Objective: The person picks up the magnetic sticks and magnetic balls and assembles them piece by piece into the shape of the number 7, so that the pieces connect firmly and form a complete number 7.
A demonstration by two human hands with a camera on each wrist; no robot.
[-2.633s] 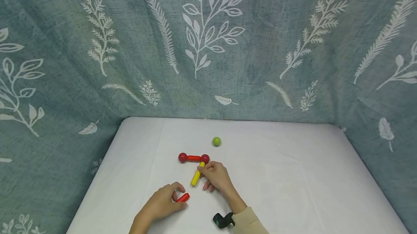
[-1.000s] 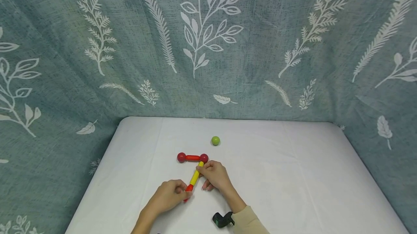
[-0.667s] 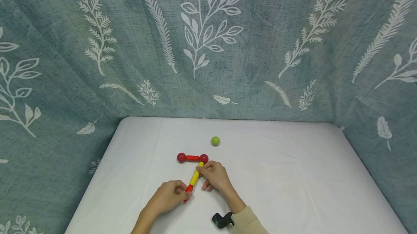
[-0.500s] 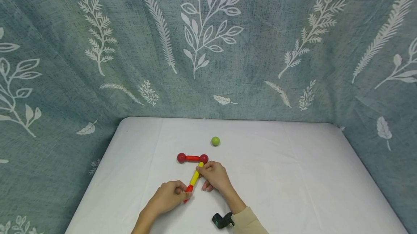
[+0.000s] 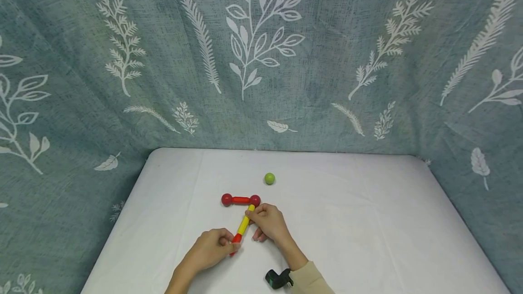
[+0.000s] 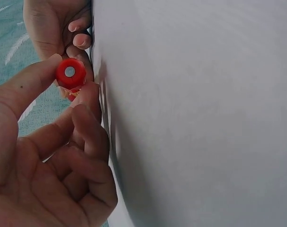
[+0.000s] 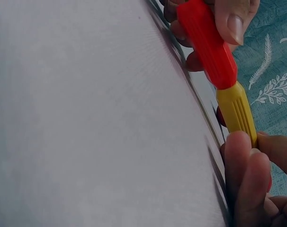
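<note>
My left hand [image 5: 209,247] pinches a red magnetic rod [image 5: 236,239] between thumb and fingers. The left wrist view shows a round grey disc in the end of that red rod [image 6: 64,81]. A yellow magnetic rod [image 5: 243,226] meets the red one end to end, as the right wrist view shows with the ribbed red rod [image 7: 210,47] and yellow rod [image 7: 236,106]. My right hand [image 5: 271,223] pinches the yellow rod near its far end. That end reaches a dark red ball [image 5: 255,200], joined by another red rod [image 5: 241,200] to a second dark red ball [image 5: 226,200].
A green ball [image 5: 269,178] lies farther back on the white table [image 5: 347,221]. A black device [image 5: 278,279] sits at the right sleeve [image 5: 311,279]. Behind the table hangs a green leaf-patterned cloth [image 5: 318,80].
Since the oldest frame, my left hand has moved right and brought its red rod against the yellow rod's near end. Over the last second both hands have stayed nearly still.
</note>
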